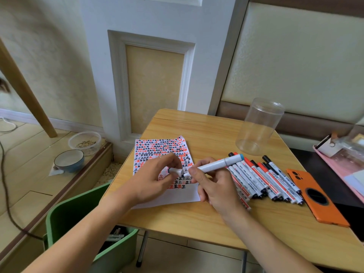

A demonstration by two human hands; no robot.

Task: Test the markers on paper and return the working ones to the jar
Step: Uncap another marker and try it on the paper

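A sheet of paper [157,148] covered with rows of red and black marks lies on the wooden table [197,217]. My right hand [214,184] grips a white marker with a blue end [218,164], its tip pointing left over the paper. My left hand [155,178] holds the marker's white cap [176,171] just off the tip. A row of several red and black markers [264,180] lies to the right of the paper. The clear plastic jar [258,127] stands upright at the table's back right with nothing inside.
An orange phone [315,196] lies at the right of the markers. A pink tray [338,164] with clutter sits at the far right. A green bin [78,217] stands left of the table; two bowls [69,160] rest on the floor ledge.
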